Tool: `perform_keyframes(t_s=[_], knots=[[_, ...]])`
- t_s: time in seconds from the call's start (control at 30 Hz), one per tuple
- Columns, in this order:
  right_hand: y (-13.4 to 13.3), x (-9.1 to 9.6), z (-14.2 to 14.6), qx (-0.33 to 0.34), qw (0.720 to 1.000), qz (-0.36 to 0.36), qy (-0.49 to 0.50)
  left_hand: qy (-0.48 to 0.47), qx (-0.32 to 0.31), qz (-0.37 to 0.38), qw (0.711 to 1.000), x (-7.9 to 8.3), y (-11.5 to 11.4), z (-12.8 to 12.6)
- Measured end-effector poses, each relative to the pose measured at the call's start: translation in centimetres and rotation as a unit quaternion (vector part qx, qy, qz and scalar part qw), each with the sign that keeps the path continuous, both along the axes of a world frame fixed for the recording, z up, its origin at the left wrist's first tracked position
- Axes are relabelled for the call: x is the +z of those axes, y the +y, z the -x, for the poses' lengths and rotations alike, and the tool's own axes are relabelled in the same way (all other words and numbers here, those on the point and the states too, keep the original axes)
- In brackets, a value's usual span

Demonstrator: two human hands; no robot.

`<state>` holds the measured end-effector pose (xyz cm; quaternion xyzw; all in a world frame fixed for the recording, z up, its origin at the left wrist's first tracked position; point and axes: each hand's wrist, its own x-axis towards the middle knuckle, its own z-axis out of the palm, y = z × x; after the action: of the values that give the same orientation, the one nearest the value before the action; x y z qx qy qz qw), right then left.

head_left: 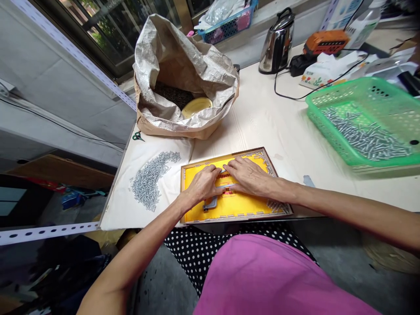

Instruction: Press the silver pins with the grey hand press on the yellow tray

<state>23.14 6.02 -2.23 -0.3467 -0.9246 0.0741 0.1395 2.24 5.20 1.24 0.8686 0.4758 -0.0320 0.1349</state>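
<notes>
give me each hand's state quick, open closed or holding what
Left hand: partly closed at the pale strips; grip cannot be told.
Right hand: partly closed there too; grip cannot be told.

Bright silvery metal pieces (pixel 149 179) lie on matt white cloth (pixel 113 203) left of centre. The table (pixel 262 118) looks like smooth pale wood. Lower centre, the tray (pixel 252 204) has a matt yellow bed. Upper centre, a creased, woven-plastic-looking sack (pixel 216 65); upper right, a glossy metal kettle (pixel 274 48); right, a green plastic basket (pixel 334 135).

yellow tray (pixel 249 203): partly hidden by hands (pixel 204 181) (pixel 247 175) | green basket (pixel 328 130): cut off, right edge
</notes>
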Motion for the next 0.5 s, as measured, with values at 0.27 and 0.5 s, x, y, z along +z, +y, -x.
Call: perform_keyframes(t_s=[0.27, 0.5], knots=[[0.5, 0.2, 0.6, 0.004, 1.000, -0.014, -0.012, 0.019, -0.002, -0.021, 1.000, -0.1, 0.0, 0.0], [0.9, 0.8, 1.2, -0.001, 1.000, -0.022, -0.019, 0.007, 0.010, -0.044, 0.999, 0.3, -0.2, 0.2]])
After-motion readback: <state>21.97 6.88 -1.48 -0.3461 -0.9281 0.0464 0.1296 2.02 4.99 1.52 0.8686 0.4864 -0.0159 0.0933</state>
